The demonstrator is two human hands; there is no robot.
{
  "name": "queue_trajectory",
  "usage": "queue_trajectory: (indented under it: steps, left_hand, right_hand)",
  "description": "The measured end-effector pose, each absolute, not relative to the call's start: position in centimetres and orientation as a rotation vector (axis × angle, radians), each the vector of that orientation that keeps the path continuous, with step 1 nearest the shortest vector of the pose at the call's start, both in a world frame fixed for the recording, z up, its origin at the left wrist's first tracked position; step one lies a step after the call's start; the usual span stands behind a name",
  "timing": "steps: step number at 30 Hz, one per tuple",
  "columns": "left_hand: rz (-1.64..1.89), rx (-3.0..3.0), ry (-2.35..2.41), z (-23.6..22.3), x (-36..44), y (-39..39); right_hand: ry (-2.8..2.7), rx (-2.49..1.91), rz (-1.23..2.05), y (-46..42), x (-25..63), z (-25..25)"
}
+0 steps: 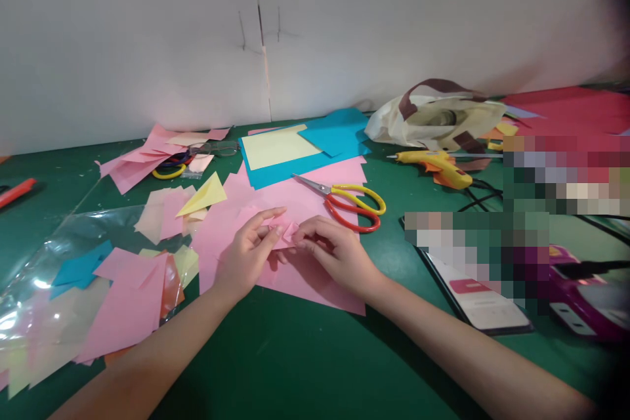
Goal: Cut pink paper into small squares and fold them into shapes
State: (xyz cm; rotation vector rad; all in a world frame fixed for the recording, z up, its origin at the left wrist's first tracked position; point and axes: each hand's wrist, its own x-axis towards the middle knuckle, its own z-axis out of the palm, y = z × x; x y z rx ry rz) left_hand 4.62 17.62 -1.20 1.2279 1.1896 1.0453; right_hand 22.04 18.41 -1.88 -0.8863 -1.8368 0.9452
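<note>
Between my two hands is a small folded piece of pink paper [289, 231], its folds partly covered by my fingers. My left hand [252, 252] grips its left side, thumb on top. At the right side, my right hand [337, 252] pinches the paper's edge between thumb and fingers. Both hands are just above a large pink sheet [315, 289] that lies flat on the green table. Scissors [339, 200] with one yellow and one red handle rest beyond my right hand, blades pointing to the far left.
Pink, blue and cream paper scraps lie in and around a clear plastic bag [29, 275] at left. Blue sheets [339, 128] are at the back. On the right are a yellow glue gun [433, 164], a cloth bag [388, 123], a phone [487, 305] and a purple power strip [566, 305] with cables.
</note>
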Motion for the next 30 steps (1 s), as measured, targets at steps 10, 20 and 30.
queue_trajectory:
  steps: [10,20,30]
  left_hand:
    - [1.033,1.292,1.246,-0.81,4.76,17.46]
    - [0.975,1.319,1.207,-0.21,5.17,17.09]
    - [0.997,1.279,1.19,-0.69,5.0,17.23]
  right_hand:
    - [-1.707,-0.934,1.063,18.18,21.72,-1.69]
    - [-1.445,-0.946,1.298,18.33,21.69,-2.21]
    - [-1.408,-0.935,1.277,18.13,21.76,-2.15]
